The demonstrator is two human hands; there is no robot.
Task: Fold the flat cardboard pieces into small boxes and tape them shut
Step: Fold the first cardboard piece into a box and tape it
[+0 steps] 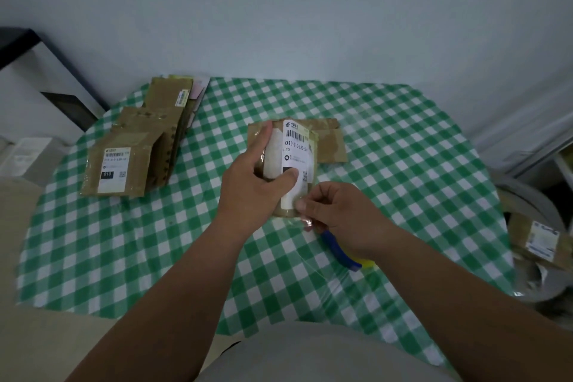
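Note:
A small brown cardboard box (328, 143) with a white shipping label stands in the middle of the green checked table (403, 164). My left hand (254, 186) grips the box from its left side, thumb across the label. My right hand (341, 217) pinches the box's near bottom edge, where a strip of clear tape shows. A blue and yellow tape dispenser (347, 253) lies partly hidden under my right wrist.
A pile of flat cardboard pieces (136, 146) with labels lies at the table's left rear. To the right, off the table, a grey bin (533, 257) holds another labelled box (539, 242). A wall stands behind the table.

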